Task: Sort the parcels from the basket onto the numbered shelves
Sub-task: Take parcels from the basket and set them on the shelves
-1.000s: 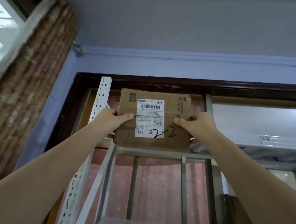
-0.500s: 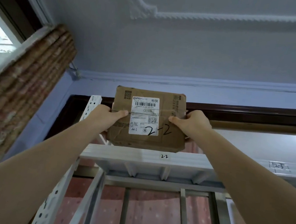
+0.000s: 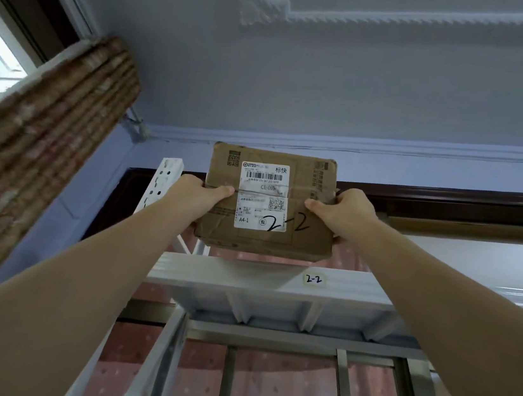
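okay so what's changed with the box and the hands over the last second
The brown cardboard box marked 2-2 has been lifted from in front of the rack's lower frame to just above the white metal shelf tagged 2-2. The view tilted up. The left hand and right hand still grip its sides.

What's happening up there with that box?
A person is lifting a cardboard parcel with both hands, the left hand on its left side and the right hand on its right. "2-2" is written on the parcel's label, and the white shelf just below it carries a small tag that also reads 2-2. The parcel is held above the shelf's front edge; it does not look set down yet.
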The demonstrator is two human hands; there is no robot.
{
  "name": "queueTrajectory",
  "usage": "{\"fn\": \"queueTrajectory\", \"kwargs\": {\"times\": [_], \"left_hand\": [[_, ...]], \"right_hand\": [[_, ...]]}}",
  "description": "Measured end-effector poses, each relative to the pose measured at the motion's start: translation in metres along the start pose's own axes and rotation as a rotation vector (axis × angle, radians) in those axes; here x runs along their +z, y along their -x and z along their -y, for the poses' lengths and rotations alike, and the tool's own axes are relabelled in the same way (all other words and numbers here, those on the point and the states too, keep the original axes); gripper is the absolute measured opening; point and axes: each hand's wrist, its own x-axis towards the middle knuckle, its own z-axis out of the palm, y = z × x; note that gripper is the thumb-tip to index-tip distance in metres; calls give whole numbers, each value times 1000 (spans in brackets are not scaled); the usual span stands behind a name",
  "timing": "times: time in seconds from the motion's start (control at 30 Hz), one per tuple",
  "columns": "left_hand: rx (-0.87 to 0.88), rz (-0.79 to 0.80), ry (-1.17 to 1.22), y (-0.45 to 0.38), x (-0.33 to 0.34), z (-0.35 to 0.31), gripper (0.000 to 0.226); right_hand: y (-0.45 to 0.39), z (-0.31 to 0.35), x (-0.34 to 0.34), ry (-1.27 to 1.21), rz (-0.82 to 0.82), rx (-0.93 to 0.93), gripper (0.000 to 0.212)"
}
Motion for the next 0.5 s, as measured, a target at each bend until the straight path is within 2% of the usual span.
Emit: {"fn": "queueTrajectory", "kwargs": {"times": [0.33,0.5], "left_hand": [[86,46,-21,-42,13,39,30],[125,69,-41,-56,23,58,38]], "right_hand": [[-18,-11,38,36,-68,-10,28],[-26,-14,53,74,-62,9,41]]}}
